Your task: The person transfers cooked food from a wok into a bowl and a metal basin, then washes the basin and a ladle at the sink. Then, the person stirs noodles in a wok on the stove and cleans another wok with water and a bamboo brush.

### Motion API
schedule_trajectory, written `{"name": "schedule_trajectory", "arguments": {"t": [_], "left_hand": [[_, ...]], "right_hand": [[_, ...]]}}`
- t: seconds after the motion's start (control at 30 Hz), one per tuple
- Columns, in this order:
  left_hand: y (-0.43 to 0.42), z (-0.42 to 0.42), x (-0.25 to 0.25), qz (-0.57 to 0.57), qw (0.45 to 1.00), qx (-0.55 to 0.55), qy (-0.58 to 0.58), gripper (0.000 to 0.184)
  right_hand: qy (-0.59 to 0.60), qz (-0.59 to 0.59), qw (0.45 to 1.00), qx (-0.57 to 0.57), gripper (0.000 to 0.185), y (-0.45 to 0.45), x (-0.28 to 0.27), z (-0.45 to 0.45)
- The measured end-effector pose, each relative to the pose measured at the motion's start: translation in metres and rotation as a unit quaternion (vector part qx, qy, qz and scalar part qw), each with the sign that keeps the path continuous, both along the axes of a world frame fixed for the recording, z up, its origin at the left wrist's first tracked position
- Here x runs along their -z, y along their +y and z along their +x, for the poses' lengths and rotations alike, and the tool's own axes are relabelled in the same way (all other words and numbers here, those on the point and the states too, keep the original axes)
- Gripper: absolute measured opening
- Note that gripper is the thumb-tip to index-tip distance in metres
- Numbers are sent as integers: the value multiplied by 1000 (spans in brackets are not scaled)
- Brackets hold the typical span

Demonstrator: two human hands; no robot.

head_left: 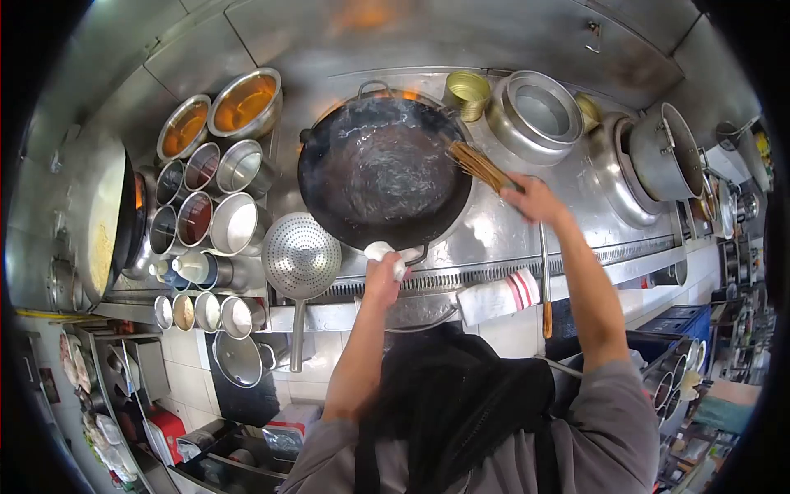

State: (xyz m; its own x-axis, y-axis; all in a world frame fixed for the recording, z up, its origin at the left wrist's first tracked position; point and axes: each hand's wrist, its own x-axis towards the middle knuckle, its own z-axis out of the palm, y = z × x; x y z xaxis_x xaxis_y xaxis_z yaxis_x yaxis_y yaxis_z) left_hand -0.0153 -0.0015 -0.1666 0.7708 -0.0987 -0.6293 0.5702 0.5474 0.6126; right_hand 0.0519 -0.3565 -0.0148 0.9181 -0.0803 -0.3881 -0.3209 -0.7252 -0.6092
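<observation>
A black wok [317, 177] with clear liquid in it sits on the burner, orange flame showing behind its far rim. My left hand [381, 284] is closed around a folded white cloth [380, 250], pressed at the wok's near rim beside its loop handle [418, 255]. In my right hand [535, 200] is a bamboo wok brush [477, 165]. Its bristle tips reach the right rim of the wok, while the hand stays outside it. Left of the cloth lies a perforated strainer ladle [301, 255], its handle hanging over the counter's front edge.
Two bowls of orange liquid [244, 103] and several metal seasoning pots [234, 222] stand at left. Metal pots [535, 115] and a yellow tin [467, 95] are at back right. A striped towel [498, 298] and a wooden-ended tool [546, 284] lie along the front edge.
</observation>
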Motion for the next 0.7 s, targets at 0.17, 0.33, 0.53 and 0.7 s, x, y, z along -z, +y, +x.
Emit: {"name": "schedule_trajectory", "arguments": {"t": [0.17,0.33,0.53,0.7], "left_hand": [[-10,-9,8,60,995,-17,-74,35],[-27,-24,14,93,988,-47,-116,33],[-44,-45,20,195,960,-36,-197,34],[-89,-61,-4,378,888,-78,-249,48]], "right_hand": [[-196,55,973,111,74,-6,106,-186],[-163,-4,979,126,73,-25,145,-269],[-98,224,955,167,67,-7,39,-191],[16,496,858,131,77,48,27,-89]]}}
